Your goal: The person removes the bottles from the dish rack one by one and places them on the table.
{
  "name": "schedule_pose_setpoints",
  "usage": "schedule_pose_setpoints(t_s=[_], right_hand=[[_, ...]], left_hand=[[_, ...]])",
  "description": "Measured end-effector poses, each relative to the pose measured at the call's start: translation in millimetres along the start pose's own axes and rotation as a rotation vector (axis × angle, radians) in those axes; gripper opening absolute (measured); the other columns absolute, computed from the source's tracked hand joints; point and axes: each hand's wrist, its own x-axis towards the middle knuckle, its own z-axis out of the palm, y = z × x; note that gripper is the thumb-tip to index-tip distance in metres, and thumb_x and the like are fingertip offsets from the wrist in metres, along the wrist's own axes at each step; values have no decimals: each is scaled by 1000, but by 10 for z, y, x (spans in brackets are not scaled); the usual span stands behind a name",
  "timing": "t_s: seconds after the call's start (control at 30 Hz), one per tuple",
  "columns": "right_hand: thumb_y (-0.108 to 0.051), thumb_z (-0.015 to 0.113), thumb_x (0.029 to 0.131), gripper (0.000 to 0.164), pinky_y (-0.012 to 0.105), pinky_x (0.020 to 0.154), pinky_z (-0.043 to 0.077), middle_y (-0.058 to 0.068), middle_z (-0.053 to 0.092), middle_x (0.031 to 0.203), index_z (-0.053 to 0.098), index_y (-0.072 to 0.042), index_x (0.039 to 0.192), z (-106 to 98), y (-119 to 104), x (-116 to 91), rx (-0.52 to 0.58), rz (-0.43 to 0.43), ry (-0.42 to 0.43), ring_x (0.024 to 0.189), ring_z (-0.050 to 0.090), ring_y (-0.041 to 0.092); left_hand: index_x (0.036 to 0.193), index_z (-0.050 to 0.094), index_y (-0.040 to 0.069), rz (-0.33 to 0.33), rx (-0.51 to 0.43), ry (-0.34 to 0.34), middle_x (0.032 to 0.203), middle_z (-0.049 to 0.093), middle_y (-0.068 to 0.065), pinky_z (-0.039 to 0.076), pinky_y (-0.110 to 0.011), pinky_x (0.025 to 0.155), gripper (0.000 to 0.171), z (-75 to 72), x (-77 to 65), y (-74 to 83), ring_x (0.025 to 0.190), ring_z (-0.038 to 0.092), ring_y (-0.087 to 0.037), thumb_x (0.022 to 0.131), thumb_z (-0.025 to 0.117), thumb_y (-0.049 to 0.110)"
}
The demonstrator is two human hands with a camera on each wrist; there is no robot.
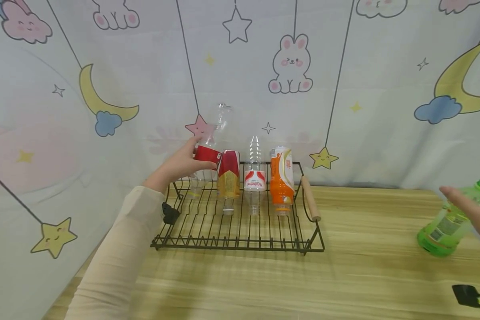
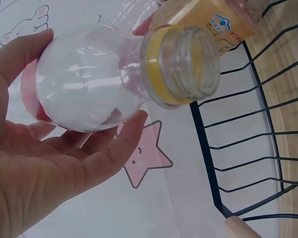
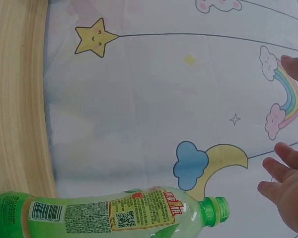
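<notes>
My left hand (image 1: 180,163) grips a clear plastic bottle (image 2: 84,79) with a red label. The bottle tilts neck-down over the left end of the black wire rack (image 1: 236,244). Its mouth is uncapped, with a yellow ring round the neck in the left wrist view. Beside it, a red-and-gold bottle (image 1: 229,173), a clear bottle with a white-and-red label (image 1: 255,180) and an orange bottle (image 1: 282,178) stand neck-down in the rack. At the right edge my right hand (image 3: 290,193) has its fingers spread, near the open neck of a green bottle (image 3: 139,213).
The rack has a wooden handle (image 1: 311,198) on its right side and stands on a wood-grain table (image 1: 364,266). Behind it hangs a white printed curtain (image 1: 240,75). A black and yellow-green object (image 1: 470,295) shows at the lower right.
</notes>
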Motion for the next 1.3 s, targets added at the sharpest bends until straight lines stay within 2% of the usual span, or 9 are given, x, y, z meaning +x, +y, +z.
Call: schedule_pose_setpoints(t_s=[0.07,0.17,0.3,0.43,0.5,0.6,0.73,0.97,1.3], right_hand=[[-21,80,80,92,30,118,15,-15,31,154,23,-41,149,95,260,63,14,-68,17,143,23,5],[-13,79,80,90,27,117,17,-5,37,152,26,-33,150,15,-128,-27,54,-110,16,142,27,6],[-18,73,86,78,25,117,14,8,37,151,28,-23,149,-147,-805,-189,97,-92,-29,143,26,8],[-17,69,88,75,22,117,11,19,32,152,26,-10,149,-196,-1106,-258,113,-67,-98,145,22,21],[-15,68,87,76,25,118,10,23,31,151,25,-4,149,-194,-1151,-269,116,-77,-128,145,21,30],[-15,69,87,79,37,120,10,28,28,151,22,0,149,-177,-1175,-269,113,-98,-174,144,18,40],[-16,70,86,84,49,118,8,30,24,151,18,2,149,-153,-1209,-265,105,-106,-231,143,15,45],[-14,73,83,86,44,119,8,27,25,151,21,1,149,-139,-1278,-249,123,-118,-267,145,16,39],[-15,75,81,87,60,115,11,32,25,149,23,6,148,-105,-1396,-225,113,-173,-319,140,18,48]], left_hand=[[155,7,20,11,-2,-9,135,45,-17,54,-41,80,98,16,-2,16,112,51,-33,84,73,30],[155,7,20,29,-17,-23,133,46,-17,55,-40,77,97,39,-6,39,110,52,-33,84,74,28],[154,9,20,42,-30,-32,132,46,-17,55,-36,72,95,71,-11,70,108,54,-34,85,73,26],[154,10,21,43,-16,-37,133,45,-16,55,-41,78,94,104,-17,102,110,55,-35,84,73,25],[154,10,20,41,-3,-39,135,44,-16,54,-46,83,94,118,-24,121,112,54,-35,84,73,26],[154,10,19,44,11,-47,137,43,-17,51,-51,90,95,136,-34,146,115,53,-36,84,73,26],[154,10,17,58,30,-56,137,44,-17,50,-48,92,95,158,-27,166,116,53,-35,84,74,24],[154,13,19,73,54,-73,137,45,-16,51,-46,91,94,202,-33,234,116,54,-34,83,74,24],[154,13,18,84,88,-109,137,45,-16,52,-44,91,93,255,-63,334,115,55,-33,84,73,24]])
